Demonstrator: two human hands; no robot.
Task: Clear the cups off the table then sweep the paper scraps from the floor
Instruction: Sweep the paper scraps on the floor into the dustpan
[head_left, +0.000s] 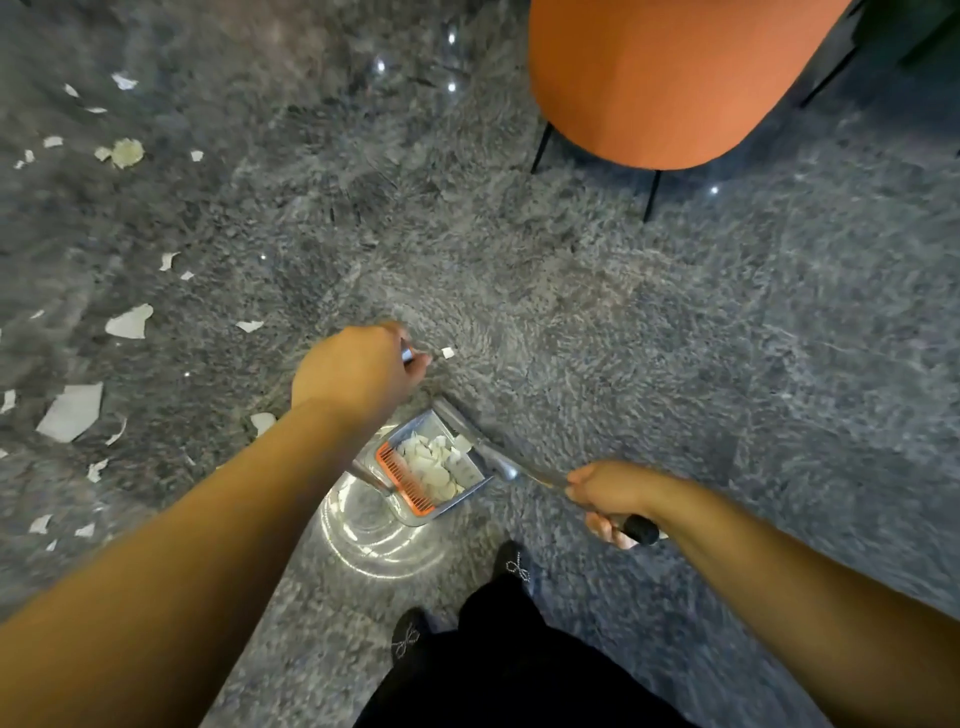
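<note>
1. The left hand (358, 371) is curled round a thin metal handle (408, 356), only a short stub of which shows past the fingers; what that handle belongs to is hidden under the hand and forearm.
2. The right hand (610, 499) grips a long metal pole (524, 470) near its black end (640, 529), fingers wrapped under it.
3. That pole runs up and left to a grey dustpan (470, 470) standing on the rug (675, 338) between the two hands.
4. The dustpan holds a heap of white scraps (428, 462), and an orange comb (402, 478) lies along its near-left edge.
5. One small scrap (447, 353) lies on the rug just beside the left hand's fingertips.
6. More paper scraps (72, 410) are scattered over the rug on the left, from the near-left edge to the far-left corner, well apart from the dustpan.
7. A crumpled yellowish bit (126, 152) lies among the far-left ones.
8. An orange chair (665, 78) on thin black legs stands at the far right of the rug.
9. Two dark shoes (517, 564) with pale bow marks show at the bottom, just near of the dustpan.
10. A shiny round reflection (379, 540) sits just near-left of the dustpan; what it is cannot be told.
</note>
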